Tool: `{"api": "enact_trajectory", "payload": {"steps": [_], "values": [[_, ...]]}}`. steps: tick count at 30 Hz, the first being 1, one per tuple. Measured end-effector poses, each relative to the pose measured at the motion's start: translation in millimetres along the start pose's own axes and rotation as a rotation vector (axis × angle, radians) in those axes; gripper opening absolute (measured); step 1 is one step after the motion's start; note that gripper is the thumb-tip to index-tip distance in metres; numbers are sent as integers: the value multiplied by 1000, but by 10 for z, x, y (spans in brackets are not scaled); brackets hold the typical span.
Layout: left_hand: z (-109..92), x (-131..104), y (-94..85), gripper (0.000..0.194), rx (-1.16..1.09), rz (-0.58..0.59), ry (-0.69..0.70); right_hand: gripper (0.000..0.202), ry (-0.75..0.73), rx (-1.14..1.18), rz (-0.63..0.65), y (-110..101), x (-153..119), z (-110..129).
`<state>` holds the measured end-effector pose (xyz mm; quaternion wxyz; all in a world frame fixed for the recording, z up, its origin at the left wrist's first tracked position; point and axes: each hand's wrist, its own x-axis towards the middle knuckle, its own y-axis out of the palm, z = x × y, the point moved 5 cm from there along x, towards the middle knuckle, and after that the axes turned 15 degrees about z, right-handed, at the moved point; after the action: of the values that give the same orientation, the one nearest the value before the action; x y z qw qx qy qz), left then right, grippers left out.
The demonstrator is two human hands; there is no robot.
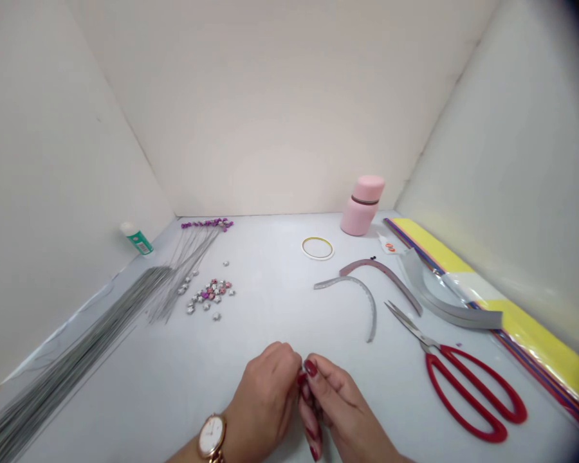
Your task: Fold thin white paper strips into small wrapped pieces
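My left hand (267,392), with a watch (211,435) on its wrist, is closed at the front middle of the table. Its fingertips meet those of my right hand (338,402), which is also closed in a pinch. Whatever sits between the fingertips is hidden or too small to name. Beyond my hands, to the left, lies a pile of small folded paper stars (211,291) in silver, pink and purple. Grey paper strips (369,302) curve on the table ahead and to the right. Scissors with red handles (463,382) lie open to the right of my right hand.
Long grey wires (91,341) run along the left side, near wires topped with purple stars (207,224). A glue stick (137,238) leans at the left wall. At the back are a tape roll (318,248) and pink bottle (363,206); yellow sheets (535,334) lie right.
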<state>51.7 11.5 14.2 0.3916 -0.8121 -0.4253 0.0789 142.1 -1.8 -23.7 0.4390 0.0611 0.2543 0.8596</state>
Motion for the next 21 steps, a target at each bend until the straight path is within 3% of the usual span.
{"api": "enact_trajectory", "payload": {"steps": [4,9,14,21], "values": [[30,-14,-9,29,-339,0,-104,39,2,-271,18,-1,-24,144],[6,-18,90,28,-614,107,-127,37,-8,-608,34,-9,-40,265],[-10,-11,107,26,-601,99,-136,38,-14,-782,52,-13,-40,251],[-9,-29,131,31,-421,82,-157,39,-40,-694,6,16,-48,221]]}}
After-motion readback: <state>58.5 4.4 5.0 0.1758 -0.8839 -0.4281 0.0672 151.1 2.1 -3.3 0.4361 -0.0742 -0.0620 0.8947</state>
